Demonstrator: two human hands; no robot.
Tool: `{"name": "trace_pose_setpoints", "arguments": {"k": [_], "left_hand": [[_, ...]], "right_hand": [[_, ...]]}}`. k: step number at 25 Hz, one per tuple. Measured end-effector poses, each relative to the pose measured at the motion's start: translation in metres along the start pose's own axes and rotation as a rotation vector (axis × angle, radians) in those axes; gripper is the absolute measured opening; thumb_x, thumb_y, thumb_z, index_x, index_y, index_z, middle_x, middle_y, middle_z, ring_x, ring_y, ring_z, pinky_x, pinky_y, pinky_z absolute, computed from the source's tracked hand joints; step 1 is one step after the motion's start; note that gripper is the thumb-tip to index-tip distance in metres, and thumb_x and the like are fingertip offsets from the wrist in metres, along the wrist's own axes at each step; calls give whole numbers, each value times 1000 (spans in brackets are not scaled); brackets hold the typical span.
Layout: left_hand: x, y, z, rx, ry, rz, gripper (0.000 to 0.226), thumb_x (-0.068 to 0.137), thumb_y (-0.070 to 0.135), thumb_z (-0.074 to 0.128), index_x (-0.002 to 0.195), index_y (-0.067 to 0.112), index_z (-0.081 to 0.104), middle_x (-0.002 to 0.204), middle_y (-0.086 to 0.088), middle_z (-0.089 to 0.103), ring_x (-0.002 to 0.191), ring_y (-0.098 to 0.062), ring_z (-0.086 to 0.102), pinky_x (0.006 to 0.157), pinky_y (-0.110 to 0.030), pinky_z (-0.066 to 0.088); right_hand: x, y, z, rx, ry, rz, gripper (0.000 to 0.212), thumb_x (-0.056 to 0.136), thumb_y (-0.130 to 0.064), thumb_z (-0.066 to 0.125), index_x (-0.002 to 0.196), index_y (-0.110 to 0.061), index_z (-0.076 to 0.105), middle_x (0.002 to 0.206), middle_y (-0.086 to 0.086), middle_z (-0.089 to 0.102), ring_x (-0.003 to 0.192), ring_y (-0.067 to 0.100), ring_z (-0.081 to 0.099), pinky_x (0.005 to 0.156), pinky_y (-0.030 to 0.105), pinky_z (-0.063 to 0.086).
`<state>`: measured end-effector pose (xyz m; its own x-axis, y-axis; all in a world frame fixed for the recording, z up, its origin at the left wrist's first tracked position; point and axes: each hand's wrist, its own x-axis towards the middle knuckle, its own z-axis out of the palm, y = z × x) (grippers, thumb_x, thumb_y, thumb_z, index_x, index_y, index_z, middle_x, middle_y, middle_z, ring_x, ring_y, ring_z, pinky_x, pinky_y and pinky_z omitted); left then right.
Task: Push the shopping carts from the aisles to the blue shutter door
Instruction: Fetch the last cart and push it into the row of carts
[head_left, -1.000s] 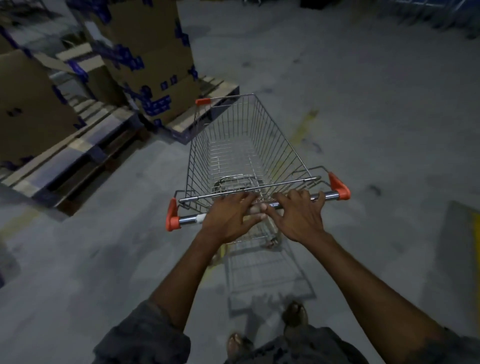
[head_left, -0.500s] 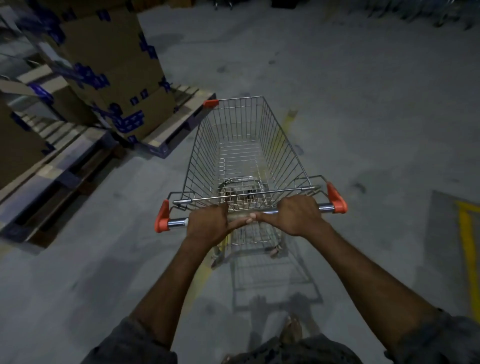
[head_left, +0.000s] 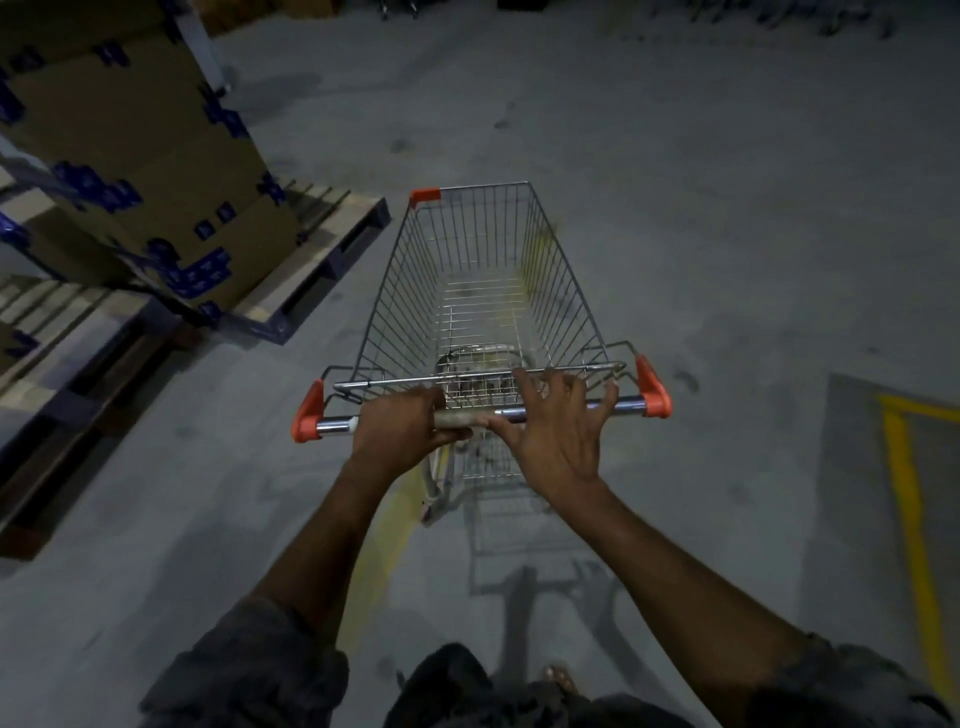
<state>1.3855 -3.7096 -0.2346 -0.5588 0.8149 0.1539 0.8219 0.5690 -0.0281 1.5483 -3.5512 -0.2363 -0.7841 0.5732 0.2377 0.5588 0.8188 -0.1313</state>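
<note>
Person behind an empty wire shopping cart (head_left: 483, 291), out on open grey concrete floor (head_left: 727, 208). Blue shutter door not in sight from here.

Left hand (head_left: 402, 434) curled tight round the handle bar (head_left: 566, 408), left of its middle. Right hand (head_left: 558, 434) is loose: fingers (head_left: 608, 397) spread and lifted over the bar, palm resting on it, nothing pinched. So one firm grip, one open palm.

Cart sits straight ahead of the person, centred between the arms. Its long axis runs away from the person, nose aimed up the floor and leaning a touch left. Orange end caps (head_left: 652, 389) mark the handle ends; an orange corner piece (head_left: 426, 196) marks the front left rim.

To the left, a wooden pallet (head_left: 332, 244) loaded with cardboard boxes (head_left: 145, 156); the pallet's corner lies near the cart's front left. Yellow floor marking (head_left: 904, 493) off to the right, well apart.

Judgement: mid-push, destination a way off. To do it well, close the right hand on the bar so both sides press evenly; a one-sided grip will likely swing the nose left toward the pallet. Steer slightly right, keep the push level, eyes up for the door.
</note>
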Motion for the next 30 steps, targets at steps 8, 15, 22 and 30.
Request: {"name": "trace_pose_setpoints", "arguments": {"k": [8,15,22,30], "left_hand": [[131,3,23,-50,-39,185,54,84,68,50,100,25,78,151,-2,53,134,-29,51,96,-51,46],[277,17,34,-165,-307,300,41,92,56,62,116,25,75,164,-5,33,150,-32,31,110,-44,42],[398,38,56,-157,-219,405,36,88,52,64,110,26,75,157,-4,46,143,-29,43,99,-42,51],[539,82,83,-258,-159,415,84,77,64,50,151,24,45,147,-1,57,134,-28,54,93,-45,56]], "right_hand": [[102,67,26,18,-57,-39,80,85,-88,35,128,-29,68,168,3,27,148,45,30,110,71,21],[232,114,18,-68,-518,100,48,97,-46,62,141,-25,58,173,-1,3,157,39,2,115,72,21],[320,171,31,-80,-456,108,53,95,-31,66,145,-28,51,168,4,24,152,34,25,108,61,43],[425,258,60,37,-365,295,101,81,-65,64,163,-26,18,165,3,33,151,35,29,116,51,36]]}}
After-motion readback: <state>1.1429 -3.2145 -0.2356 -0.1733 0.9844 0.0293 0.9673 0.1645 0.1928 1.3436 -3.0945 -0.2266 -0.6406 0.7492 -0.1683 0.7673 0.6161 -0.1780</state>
